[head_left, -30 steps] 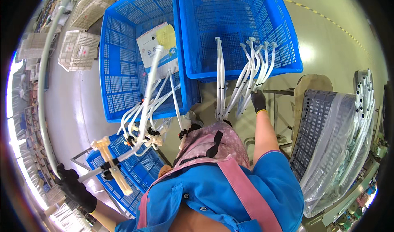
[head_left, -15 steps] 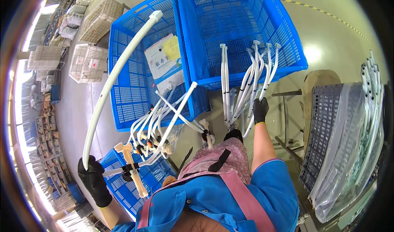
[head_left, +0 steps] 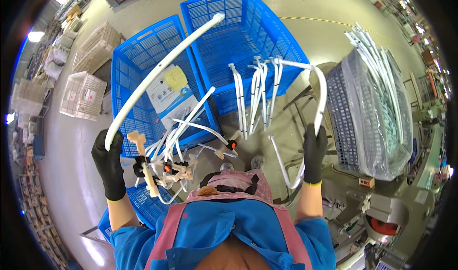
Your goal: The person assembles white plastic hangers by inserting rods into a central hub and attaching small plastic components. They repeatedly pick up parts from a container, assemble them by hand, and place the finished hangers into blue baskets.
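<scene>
Tube [head_left: 151,75], long, clenched tight in left hand [head_left: 107,160]; right hand [head_left: 315,154] clasps a bent tube [head_left: 323,92] near blue crate [head_left: 276,31]'s right corner!

Head fisheye cam; looks dn, L hand [head_left: 109,167] & R hand [head_left: 315,153] near.

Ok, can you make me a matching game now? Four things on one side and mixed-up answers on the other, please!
Things:
1. Left hand
2. Right hand
3. Yellow sheet
4. Dark crate

Answers:
A. Holds the sharply bent white tube
B. Has clear plastic over part of it
C. Holds the long, gently curved white tube
D. Lies inside a blue crate

Right pairs: 1-C, 2-A, 3-D, 4-B.
</scene>
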